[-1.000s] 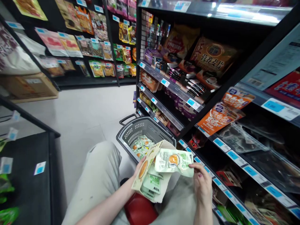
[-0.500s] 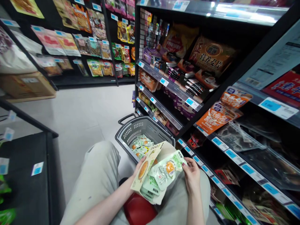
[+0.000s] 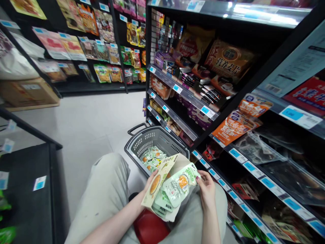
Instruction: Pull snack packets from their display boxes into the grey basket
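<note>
Over my lap, my left hand (image 3: 149, 184) grips the side of an open cardboard box (image 3: 158, 179), cream with a picture of an orange food in a bowl. Several green-and-white sachets (image 3: 162, 202) lie inside it. My right hand (image 3: 207, 188) pinches the right edge of one sachet (image 3: 179, 184), which lies tilted across the box's opening. Just beyond the box stands a grey shopping basket (image 3: 132, 154) on the floor, with several similar small sachets (image 3: 153, 156) in it. The box hides part of the basket.
Shelves (image 3: 215, 117) with packaged food rise close on the right. Orange packets (image 3: 232, 127) jut out from one shelf edge. A dark low shelf (image 3: 27, 189) stands at the left, a cardboard carton (image 3: 30, 93) farther back. A red seat (image 3: 151, 227) shows between my legs.
My right hand and the sachet it pinches have shifted very slightly left and down toward the box. The left hand, box and basket stay nearly the same.
</note>
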Motion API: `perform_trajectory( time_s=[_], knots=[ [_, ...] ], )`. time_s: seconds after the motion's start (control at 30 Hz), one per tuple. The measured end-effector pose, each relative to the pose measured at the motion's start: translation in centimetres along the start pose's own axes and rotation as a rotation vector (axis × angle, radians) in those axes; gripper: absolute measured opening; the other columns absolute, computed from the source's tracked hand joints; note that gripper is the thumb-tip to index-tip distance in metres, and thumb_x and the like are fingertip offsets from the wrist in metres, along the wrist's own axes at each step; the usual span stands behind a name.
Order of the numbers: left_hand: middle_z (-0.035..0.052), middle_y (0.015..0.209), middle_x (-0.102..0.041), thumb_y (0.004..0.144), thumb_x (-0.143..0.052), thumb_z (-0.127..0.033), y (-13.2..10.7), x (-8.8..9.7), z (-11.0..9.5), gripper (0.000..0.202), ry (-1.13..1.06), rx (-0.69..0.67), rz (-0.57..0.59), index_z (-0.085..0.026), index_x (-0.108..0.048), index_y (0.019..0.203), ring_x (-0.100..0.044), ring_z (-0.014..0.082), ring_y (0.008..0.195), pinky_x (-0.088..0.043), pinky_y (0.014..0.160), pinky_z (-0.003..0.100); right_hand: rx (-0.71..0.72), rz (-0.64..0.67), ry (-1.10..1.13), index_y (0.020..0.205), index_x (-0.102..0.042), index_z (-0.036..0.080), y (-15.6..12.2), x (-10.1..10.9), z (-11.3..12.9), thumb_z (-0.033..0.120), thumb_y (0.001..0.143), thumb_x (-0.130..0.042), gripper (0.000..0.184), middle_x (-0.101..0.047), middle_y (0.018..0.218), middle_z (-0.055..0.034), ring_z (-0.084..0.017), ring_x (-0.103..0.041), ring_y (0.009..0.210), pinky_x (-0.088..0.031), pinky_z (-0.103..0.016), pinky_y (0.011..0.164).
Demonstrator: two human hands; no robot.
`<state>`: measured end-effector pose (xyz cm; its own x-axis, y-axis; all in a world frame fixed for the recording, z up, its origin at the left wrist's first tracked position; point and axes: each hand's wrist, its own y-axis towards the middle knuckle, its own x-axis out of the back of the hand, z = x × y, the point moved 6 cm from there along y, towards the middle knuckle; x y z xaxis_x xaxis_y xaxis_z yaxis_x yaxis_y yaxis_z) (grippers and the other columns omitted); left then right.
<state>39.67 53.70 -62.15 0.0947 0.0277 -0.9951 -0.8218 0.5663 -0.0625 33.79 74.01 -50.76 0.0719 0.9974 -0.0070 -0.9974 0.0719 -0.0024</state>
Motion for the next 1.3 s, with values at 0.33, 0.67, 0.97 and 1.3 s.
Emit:
perform_trajectory(
  time_s=[0.33,0.67,0.97,1.3],
  knots=[
    [0.0102,0.107,-0.074,0.093,-0.045,-0.051,0.01,-0.11,0.11,0.052,-0.012,0.020,0.048,-0.010,-0.068,0.114,-0.070,0.0226,0.100,-0.045,0.098,0.033,0.000,0.001,-0.025,0.089,-0.070,0.022,0.20,0.24,-0.33,0.041,0.064,-0.081,0.034,-0.072,0.093,-0.0071,-0.024,-0.065,0.087,-0.053,-0.036,0.078],
    [0.0105,0.106,-0.074,0.094,-0.040,-0.052,-0.07,-0.35,0.10,0.055,0.047,0.010,0.033,-0.009,-0.067,0.116,-0.070,0.0219,0.099,-0.046,0.094,0.031,0.000,-0.010,-0.009,0.088,-0.071,0.021,0.15,0.26,-0.25,0.041,0.063,-0.082,0.034,-0.072,0.091,-0.0073,-0.024,-0.066,0.085,-0.053,-0.036,0.076],
    [0.0101,0.105,-0.074,0.093,-0.042,-0.055,-0.06,-0.40,0.30,0.056,0.031,0.024,0.010,-0.010,-0.068,0.114,-0.070,0.0222,0.099,-0.047,0.093,0.031,0.022,-0.016,-0.039,0.087,-0.072,0.021,-0.01,0.08,0.41,0.042,0.063,-0.082,0.034,-0.072,0.089,-0.0075,-0.024,-0.066,0.084,-0.053,-0.036,0.076],
    [0.0128,0.103,-0.074,0.091,-0.046,-0.053,-0.09,-0.11,0.22,0.058,0.072,0.004,0.008,-0.006,-0.066,0.118,-0.069,0.0245,0.098,-0.045,0.097,0.034,0.001,-0.012,-0.003,0.087,-0.071,0.021,0.09,0.12,0.06,0.041,0.061,-0.083,0.035,-0.072,0.090,-0.0073,-0.024,-0.065,0.084,-0.052,-0.036,0.076]
  ],
)
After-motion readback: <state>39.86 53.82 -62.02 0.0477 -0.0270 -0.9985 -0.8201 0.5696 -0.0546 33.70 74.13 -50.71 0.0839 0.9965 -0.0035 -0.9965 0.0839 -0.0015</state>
